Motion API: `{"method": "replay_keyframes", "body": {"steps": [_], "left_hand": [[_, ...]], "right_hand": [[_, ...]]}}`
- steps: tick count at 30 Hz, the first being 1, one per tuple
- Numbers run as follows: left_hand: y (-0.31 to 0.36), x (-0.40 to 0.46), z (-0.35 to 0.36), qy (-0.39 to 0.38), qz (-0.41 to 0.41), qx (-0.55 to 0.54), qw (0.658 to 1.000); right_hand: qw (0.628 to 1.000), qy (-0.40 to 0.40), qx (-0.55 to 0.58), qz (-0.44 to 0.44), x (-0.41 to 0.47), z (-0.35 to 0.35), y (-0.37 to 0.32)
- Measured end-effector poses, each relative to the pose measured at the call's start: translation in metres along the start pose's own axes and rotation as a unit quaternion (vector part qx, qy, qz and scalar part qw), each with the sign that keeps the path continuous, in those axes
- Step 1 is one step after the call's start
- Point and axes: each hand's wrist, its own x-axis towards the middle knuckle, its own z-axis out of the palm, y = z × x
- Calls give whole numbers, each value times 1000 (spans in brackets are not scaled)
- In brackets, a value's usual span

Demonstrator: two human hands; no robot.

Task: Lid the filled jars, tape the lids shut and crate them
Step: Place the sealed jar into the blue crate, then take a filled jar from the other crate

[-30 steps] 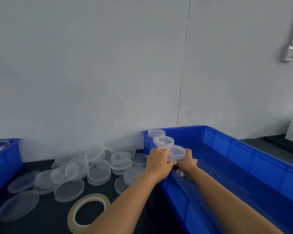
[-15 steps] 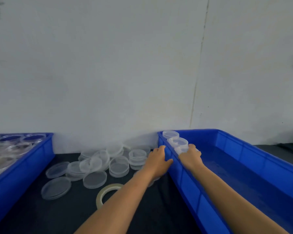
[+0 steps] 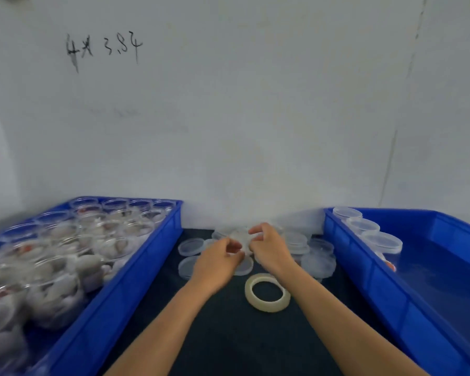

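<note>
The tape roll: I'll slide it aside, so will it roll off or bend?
The tape roll lies flat on the dark mat, so it should slide rather than roll. It is a thin open ring, probably light and slightly squashable.

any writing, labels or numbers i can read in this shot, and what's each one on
"4X 3.84": hand-scrawled in dark marker on the white wall, upper left; blurred, so the characters are a best guess.
Lidded jars in the right crate: no label visible.
Filled jars in the left crate: no readable text.
Tape roll and loose lids: no print visible.
</note>
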Motion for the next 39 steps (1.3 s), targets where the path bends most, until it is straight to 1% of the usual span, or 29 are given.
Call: {"method": "replay_keyframes", "body": {"steps": [4,7,10,12,15,18,21,24,26,28,30,33,36,39], "left_hand": [[-43,-42,-32,39,-64,56,996],[-62,-54,-56,88,-92,103,987],[-71,-55,-89,184,-85,221,954],[-80,-48,-113,220,-72,276,933],[-102,-30,-144,197,-95,332,918],[-129,-17,-162,127,-136,358,915],[-152,-9,-165,66,-151,370,914],[-159,-7,-159,65,-129,330,933],[-156,-8,-159,91,-116,332,932],[-149,-12,-160,136,-97,321,932],[-138,-16,-162,189,-67,310,930],[-114,-20,-166,247,4,274,929],[-82,-18,-165,265,72,236,932],[-57,-13,-148,243,103,202,943]], "right_hand": [[995,-96,26,-21,-5,71,-20],[989,-137,44,-24,-11,115,-34],[985,-163,33,-51,-12,146,-51],[981,-177,15,-78,-10,161,-62],[975,-191,-14,-108,-5,184,-75],[968,-190,-83,-142,-2,205,-82],[961,-171,-170,-133,1,217,-84],[953,-154,-230,-126,3,223,-86],[946,-137,-259,-136,3,224,-88],[952,-107,-241,-154,1,225,-89],[961,-61,-194,-188,-2,221,-93],[971,-10,-83,-224,-8,204,-102],[972,34,1,-231,-11,176,-106],[969,56,90,-223,-11,141,-98]]}}
